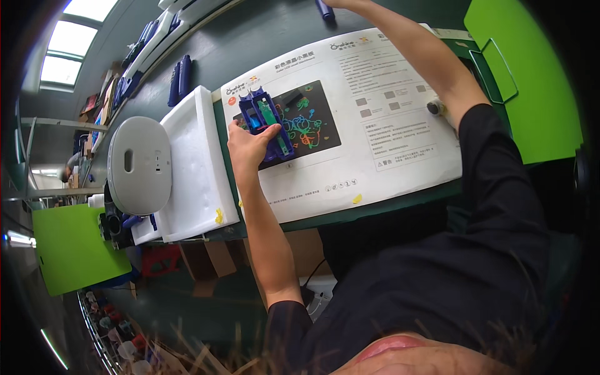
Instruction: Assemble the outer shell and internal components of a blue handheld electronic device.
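My left hand (251,145) is closed round a dark blue plastic housing (280,137), its thumb lying across the front. Inside the open housing a long green circuit board (267,111) shows, with a bright blue cylindrical part (254,121) beside it. The housing is held over the dark picture on a large white printed sheet (294,200). My right arm reaches far out to the top edge, where only a sliver of my right hand (338,2) shows. Right by it is a blue plastic piece (325,10); whether the fingers grip it is cut off from view.
A white foam tray (199,169) lies left of the sheet, with a pale oval device (139,165) over its outer side. Beyond it stand blue tubular parts (180,81). A small dark-ended cylinder (435,107) is under my right forearm. Green panels (522,75) rise at the right.
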`<state>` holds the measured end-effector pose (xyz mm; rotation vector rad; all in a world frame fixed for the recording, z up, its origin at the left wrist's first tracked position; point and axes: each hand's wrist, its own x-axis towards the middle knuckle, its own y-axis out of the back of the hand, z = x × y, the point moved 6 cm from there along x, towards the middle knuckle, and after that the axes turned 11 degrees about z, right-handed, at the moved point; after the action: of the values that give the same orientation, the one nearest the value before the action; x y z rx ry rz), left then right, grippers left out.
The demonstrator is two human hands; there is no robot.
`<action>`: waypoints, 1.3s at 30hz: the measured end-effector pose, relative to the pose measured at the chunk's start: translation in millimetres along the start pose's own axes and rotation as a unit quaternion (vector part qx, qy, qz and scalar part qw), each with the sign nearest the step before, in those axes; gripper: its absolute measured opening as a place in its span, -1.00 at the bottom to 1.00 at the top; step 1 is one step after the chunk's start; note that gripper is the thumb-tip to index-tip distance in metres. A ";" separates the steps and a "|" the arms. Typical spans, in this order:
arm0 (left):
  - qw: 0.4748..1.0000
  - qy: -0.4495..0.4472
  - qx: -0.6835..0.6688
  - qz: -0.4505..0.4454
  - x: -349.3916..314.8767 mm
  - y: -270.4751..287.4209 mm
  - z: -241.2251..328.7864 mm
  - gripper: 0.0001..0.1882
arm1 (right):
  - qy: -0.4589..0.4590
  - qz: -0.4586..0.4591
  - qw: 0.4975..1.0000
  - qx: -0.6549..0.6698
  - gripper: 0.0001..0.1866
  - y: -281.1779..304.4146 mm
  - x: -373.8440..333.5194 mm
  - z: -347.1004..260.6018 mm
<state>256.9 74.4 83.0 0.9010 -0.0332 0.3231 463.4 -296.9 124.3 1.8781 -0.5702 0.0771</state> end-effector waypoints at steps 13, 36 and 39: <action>0.826 0.078 -0.521 -0.201 -162.4 -35.5 74.8 -0.51 | -0.037 -0.184 0.856 0.481 -0.48 148.8 -380.4 20.0; 0.858 0.002 -0.499 -0.125 -241.0 -46.9 103.1 -0.35 | 0.016 0.011 0.906 0.422 -0.62 137.4 -439.4 23.8; 0.834 -0.012 -0.537 -0.122 -242.2 -41.0 102.1 -0.31 | 0.018 0.033 0.897 0.440 -0.58 139.5 -436.2 21.5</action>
<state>49.2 -91.7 75.9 -0.2229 -0.1096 0.0146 15.8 -201.7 97.5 2.7261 -0.6262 0.4821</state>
